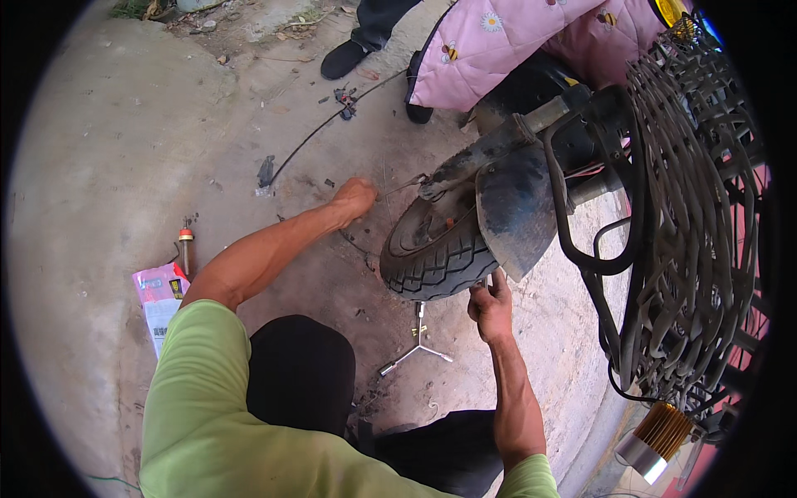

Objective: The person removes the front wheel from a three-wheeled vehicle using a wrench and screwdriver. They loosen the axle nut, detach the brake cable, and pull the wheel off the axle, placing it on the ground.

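My left hand (355,197) is closed beside the wheel hub, left of the tyre. A thin rod or cable (402,187) runs from its fingers to the lower end of the fork; which of the two it is, I cannot make out. The front wheel's black treaded tyre (440,264) stands tilted under a dark, scuffed mudguard (516,212). Just below the mudguard's edge, my right hand (491,312) is closed with its fingers up against the tyre. Something small and shiny shows at those fingers, mostly hidden. A silver three-armed socket wrench (419,344) lies on the ground below the tyre.
A dark woven basket (693,207) and a gold-finned lamp (656,436) crowd the right side. A pink quilted cover (515,50) hangs above; another person's shoe (344,60) stands beyond. A black cable (311,131), a pink-white packet (158,303) and a red-capped tool (186,245) lie left.
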`<move>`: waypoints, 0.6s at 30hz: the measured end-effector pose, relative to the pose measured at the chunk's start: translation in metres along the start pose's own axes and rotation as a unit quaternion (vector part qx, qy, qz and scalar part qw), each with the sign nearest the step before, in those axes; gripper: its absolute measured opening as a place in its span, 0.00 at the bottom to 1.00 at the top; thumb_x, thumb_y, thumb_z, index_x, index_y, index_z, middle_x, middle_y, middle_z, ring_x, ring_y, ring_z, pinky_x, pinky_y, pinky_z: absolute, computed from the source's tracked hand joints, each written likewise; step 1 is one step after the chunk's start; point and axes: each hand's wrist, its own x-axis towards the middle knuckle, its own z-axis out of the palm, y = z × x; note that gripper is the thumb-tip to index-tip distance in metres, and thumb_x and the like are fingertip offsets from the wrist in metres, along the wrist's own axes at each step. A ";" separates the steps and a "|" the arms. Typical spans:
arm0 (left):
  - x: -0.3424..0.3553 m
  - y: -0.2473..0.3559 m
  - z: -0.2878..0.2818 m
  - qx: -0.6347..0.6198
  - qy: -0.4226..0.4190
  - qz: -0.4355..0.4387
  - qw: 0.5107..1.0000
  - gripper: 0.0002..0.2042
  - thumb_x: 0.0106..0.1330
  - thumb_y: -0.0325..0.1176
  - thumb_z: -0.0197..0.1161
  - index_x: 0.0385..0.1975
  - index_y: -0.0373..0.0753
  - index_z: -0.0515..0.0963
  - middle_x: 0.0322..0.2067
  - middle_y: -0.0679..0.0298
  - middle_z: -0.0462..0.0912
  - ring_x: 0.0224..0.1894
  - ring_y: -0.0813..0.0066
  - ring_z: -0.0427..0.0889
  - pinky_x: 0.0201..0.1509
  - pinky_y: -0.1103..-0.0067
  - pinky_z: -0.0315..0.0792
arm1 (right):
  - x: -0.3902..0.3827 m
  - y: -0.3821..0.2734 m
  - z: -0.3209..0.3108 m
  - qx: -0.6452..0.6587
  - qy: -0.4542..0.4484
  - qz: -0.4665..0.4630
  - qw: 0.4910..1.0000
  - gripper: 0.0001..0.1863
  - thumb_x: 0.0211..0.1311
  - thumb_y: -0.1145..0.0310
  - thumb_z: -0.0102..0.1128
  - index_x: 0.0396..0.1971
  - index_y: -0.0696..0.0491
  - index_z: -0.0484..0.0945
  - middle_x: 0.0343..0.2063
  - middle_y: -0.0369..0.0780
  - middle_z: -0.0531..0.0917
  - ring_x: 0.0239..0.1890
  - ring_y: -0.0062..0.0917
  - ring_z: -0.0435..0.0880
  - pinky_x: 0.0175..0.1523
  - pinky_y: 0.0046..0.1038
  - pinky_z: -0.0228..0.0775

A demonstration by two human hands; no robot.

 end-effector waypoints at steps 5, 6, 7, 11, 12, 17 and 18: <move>-0.145 0.028 -0.011 -0.053 -0.045 0.191 0.979 0.18 0.73 0.41 0.55 0.57 0.38 0.75 0.26 0.64 0.78 0.26 0.77 0.76 0.28 0.76 0.70 | 0.002 -0.004 0.003 -0.035 0.005 -0.008 0.999 0.25 0.64 0.78 0.51 0.62 0.52 0.66 0.18 0.29 0.68 0.11 0.11 0.59 0.16 0.19 0.47; -0.167 0.045 -0.012 -0.060 -0.064 0.274 0.958 0.20 0.72 0.40 0.58 0.59 0.37 0.73 0.28 0.61 0.80 0.28 0.75 0.78 0.34 0.75 0.72 | 0.001 -0.003 0.005 -0.047 0.009 -0.010 0.999 0.25 0.64 0.78 0.51 0.62 0.52 0.66 0.18 0.29 0.68 0.11 0.11 0.59 0.16 0.19 0.48; -0.174 0.064 -0.015 -0.013 -0.068 0.344 0.936 0.20 0.72 0.40 0.58 0.60 0.40 0.73 0.25 0.64 0.79 0.25 0.79 0.76 0.30 0.77 0.71 | 0.001 -0.004 0.005 -0.043 0.008 -0.013 0.999 0.25 0.64 0.79 0.50 0.62 0.52 0.66 0.20 0.29 0.69 0.11 0.12 0.59 0.16 0.19 0.48; -0.130 0.157 -0.020 0.049 -0.158 0.355 0.920 0.22 0.70 0.42 0.62 0.59 0.35 0.74 0.23 0.64 0.79 0.23 0.78 0.76 0.29 0.73 0.73 | -0.006 -0.004 -0.002 -0.036 0.017 0.003 0.999 0.27 0.64 0.79 0.51 0.65 0.52 0.64 0.19 0.30 0.68 0.11 0.12 0.59 0.16 0.19 0.49; -0.109 0.175 -0.019 0.023 -0.172 0.349 0.921 0.22 0.70 0.43 0.62 0.57 0.35 0.75 0.21 0.65 0.79 0.21 0.77 0.76 0.26 0.71 0.73 | -0.006 -0.007 -0.001 -0.041 0.019 -0.002 0.999 0.28 0.64 0.78 0.51 0.65 0.52 0.63 0.19 0.30 0.68 0.11 0.12 0.59 0.16 0.19 0.49; 0.033 0.202 0.006 0.212 0.021 0.266 0.940 0.29 0.69 0.59 0.56 0.38 0.31 0.82 0.25 0.54 0.83 0.29 0.64 0.85 0.31 0.68 0.77 | -0.008 -0.004 0.010 -0.050 0.038 -0.027 0.998 0.28 0.66 0.78 0.51 0.66 0.52 0.62 0.19 0.30 0.68 0.12 0.12 0.60 0.16 0.20 0.50; 0.076 0.180 -0.005 0.288 0.096 0.233 0.924 0.31 0.67 0.61 0.55 0.32 0.30 0.82 0.28 0.51 0.85 0.31 0.61 0.87 0.33 0.68 0.78 | 0.001 -0.005 0.023 -0.059 0.030 -0.043 0.997 0.28 0.66 0.77 0.51 0.67 0.52 0.61 0.19 0.30 0.68 0.12 0.13 0.61 0.17 0.20 0.52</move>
